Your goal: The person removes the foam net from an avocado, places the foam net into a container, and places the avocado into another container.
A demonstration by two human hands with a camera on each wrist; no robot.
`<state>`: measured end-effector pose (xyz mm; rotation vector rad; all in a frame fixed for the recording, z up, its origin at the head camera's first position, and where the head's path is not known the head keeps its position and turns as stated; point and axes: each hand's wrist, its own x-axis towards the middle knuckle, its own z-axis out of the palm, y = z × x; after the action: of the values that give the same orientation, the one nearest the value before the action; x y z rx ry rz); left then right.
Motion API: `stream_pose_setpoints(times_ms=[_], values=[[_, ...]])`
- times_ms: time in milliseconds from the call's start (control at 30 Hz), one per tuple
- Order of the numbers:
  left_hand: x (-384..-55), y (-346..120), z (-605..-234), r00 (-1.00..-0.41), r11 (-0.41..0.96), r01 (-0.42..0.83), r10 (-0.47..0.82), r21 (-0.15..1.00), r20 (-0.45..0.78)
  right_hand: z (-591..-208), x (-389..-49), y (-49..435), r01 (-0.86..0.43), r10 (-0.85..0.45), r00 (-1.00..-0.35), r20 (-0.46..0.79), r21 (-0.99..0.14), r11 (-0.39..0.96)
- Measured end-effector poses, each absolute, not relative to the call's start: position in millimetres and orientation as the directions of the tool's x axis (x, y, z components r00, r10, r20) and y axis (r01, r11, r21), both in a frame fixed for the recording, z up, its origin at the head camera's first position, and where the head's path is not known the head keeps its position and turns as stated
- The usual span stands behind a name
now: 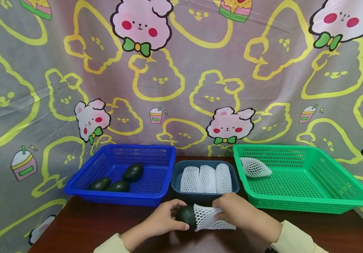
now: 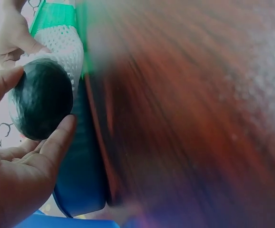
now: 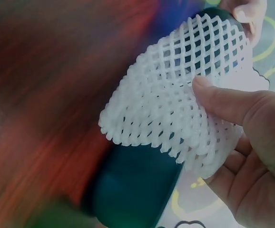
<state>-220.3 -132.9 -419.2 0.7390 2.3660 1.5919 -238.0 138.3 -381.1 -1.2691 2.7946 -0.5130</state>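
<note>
A dark green avocado [image 1: 186, 217] is held between the thumb and fingers of my left hand [image 1: 165, 218], in front of the dark tray. Its right end sits inside a white foam net sleeve [image 1: 205, 218]. My right hand [image 1: 236, 212] pinches that sleeve near its free end. From the left wrist view, the bare end of the avocado [image 2: 42, 99] faces the camera, with fingertips on both sides. In the right wrist view, my thumb presses on the mesh of the net sleeve [image 3: 175, 90], whose loose end hangs unfilled.
A blue basket [image 1: 156, 198] at the left holds several bare avocados [image 1: 133, 172]. In the middle, a dark blue tray [image 1: 176, 175] contains white foam net sleeves [image 1: 207, 178]. The green basket [image 1: 298, 205] at the right has one net-covered piece [image 1: 255, 167]. A patterned curtain [image 1: 181, 88] hangs behind.
</note>
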Motion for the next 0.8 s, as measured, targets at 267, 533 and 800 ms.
stream_pose_setpoints(times_ms=[267,533,800], values=[[-220,-142,-417,-0.866,0.298,0.299,0.485,0.906,0.127,-361,-239,146,-0.669,-0.688,-0.721,0.082,-0.344,0.659],[-217,-152,-414,-0.875,0.302,0.299,0.464,0.905,0.134,-340,-239,154,-0.649,-0.65,-0.749,0.126,-0.332,0.684],[-214,-158,-411,-0.874,0.299,0.291,0.47,0.909,0.125,-323,-245,160,-0.598,-0.578,-0.796,0.182,-0.392,0.699]])
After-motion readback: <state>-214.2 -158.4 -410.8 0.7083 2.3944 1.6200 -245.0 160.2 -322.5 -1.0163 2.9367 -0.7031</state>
